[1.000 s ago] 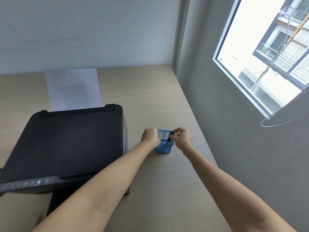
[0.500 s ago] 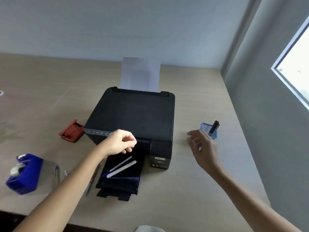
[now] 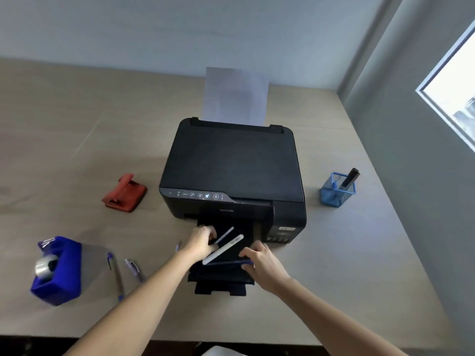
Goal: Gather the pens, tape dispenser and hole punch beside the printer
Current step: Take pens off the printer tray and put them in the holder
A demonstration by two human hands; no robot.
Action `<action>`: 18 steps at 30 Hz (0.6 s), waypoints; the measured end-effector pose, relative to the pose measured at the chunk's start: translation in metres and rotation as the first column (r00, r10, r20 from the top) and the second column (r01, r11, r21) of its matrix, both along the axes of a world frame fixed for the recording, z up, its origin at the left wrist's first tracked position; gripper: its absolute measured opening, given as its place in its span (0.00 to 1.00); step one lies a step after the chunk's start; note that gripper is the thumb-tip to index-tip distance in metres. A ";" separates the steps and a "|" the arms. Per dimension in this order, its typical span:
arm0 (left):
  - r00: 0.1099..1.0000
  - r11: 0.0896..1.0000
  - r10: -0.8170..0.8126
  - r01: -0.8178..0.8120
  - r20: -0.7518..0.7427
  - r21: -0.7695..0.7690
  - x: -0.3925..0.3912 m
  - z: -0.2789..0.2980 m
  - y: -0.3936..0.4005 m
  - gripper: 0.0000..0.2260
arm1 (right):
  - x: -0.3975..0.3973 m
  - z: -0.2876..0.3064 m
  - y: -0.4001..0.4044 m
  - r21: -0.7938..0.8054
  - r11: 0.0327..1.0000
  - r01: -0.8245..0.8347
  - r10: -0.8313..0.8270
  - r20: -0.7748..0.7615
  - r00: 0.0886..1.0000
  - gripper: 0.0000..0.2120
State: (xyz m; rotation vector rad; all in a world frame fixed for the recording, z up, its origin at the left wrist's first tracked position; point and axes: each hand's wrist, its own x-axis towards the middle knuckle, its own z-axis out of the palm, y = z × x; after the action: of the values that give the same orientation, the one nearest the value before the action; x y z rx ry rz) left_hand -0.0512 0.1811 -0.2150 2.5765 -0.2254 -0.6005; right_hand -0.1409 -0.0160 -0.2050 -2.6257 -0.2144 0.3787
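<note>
A black printer stands mid-table. On its output tray lie a striped blue pen, a white pen and a dark blue pen. My left hand pinches the striped pen's lower end. My right hand closes on the dark blue pen's right end. Right of the printer, a blue mesh pen holder holds a black marker. To the printer's left lies a red hole punch. The blue tape dispenser stands front left, two pens beside it.
White paper sticks up from the printer's rear feed. A grey wall with a window runs along the table's right edge. The table's front edge is close below my arms.
My right hand has come from beside the pen holder to the tray and closed on the dark blue pen. My left hand has dropped onto the striped pen.
</note>
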 end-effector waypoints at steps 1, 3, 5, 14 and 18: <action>0.999 0.999 -0.030 0.030 0.014 0.021 0.002 -0.004 0.001 0.10 | 0.000 -0.002 0.002 -0.034 0.999 -0.001 0.000 -0.012 1.000 0.13; 0.994 0.993 -0.092 0.088 0.052 0.082 0.004 -0.009 0.004 0.09 | -0.003 -0.006 0.005 -0.100 0.995 -0.002 0.000 -0.021 1.000 0.11; 0.985 0.978 -0.147 0.131 0.090 0.160 0.004 -0.013 0.008 0.10 | -0.006 -0.010 0.006 -0.143 0.990 0.005 -0.008 -0.018 1.000 0.09; 0.989 0.991 -0.135 0.135 0.061 0.015 -0.006 -0.010 -0.004 0.13 | -0.009 -0.013 0.002 -0.174 0.985 0.004 -0.013 -0.049 0.999 0.03; 0.977 0.974 -0.201 0.190 0.076 0.123 -0.015 -0.009 -0.008 0.17 | -0.021 0.000 -0.012 0.077 0.987 0.143 -0.142 -0.022 0.990 0.05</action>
State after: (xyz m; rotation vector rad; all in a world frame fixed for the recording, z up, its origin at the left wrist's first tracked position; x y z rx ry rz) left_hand -0.0660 0.1732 -0.2237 2.7152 -0.4930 -0.5854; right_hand -0.1616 -0.0280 -0.2049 -2.5415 -0.0344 0.3365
